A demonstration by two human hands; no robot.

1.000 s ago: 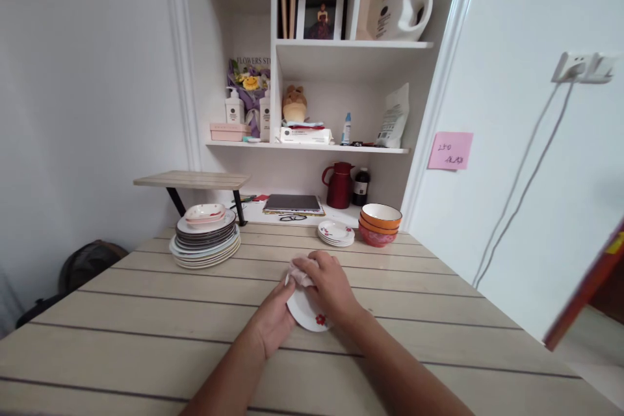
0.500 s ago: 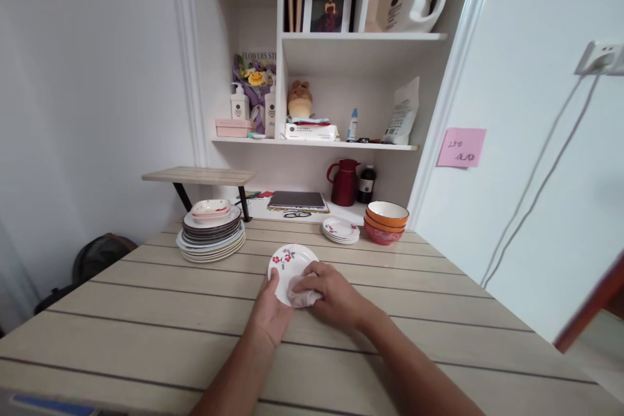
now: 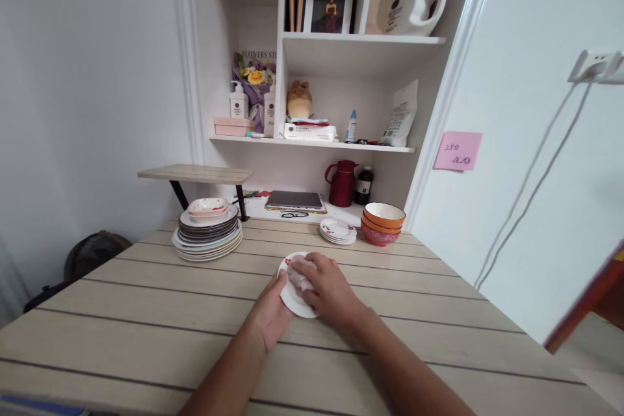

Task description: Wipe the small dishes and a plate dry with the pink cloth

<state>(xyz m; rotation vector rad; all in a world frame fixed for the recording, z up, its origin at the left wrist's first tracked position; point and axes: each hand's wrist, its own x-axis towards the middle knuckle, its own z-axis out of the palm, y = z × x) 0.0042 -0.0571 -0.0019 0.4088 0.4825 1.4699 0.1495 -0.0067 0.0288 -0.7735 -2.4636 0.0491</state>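
A small white saucer [image 3: 292, 302] with red flowers sits just above the wooden table [image 3: 146, 312], in front of me. My left hand [image 3: 268, 318] grips its left rim, fingers closed around the edge. My right hand [image 3: 329, 289] lies over the saucer's face, pressing a crumpled pinkish cloth [image 3: 299, 273] against it. Much of the saucer is hidden under my right hand.
A tall stack of plates [image 3: 207, 237] stands at the back left. A short stack of flowered saucers [image 3: 337, 231] and nested orange bowls [image 3: 383, 222] stand at the back right. Shelves hold a red jug [image 3: 341, 183], bottles and a tablet [image 3: 295, 199].
The cloth and my right hand slid from the saucer's lower edge up across its face. The saucer tilted flatter and its flowered top is covered again.
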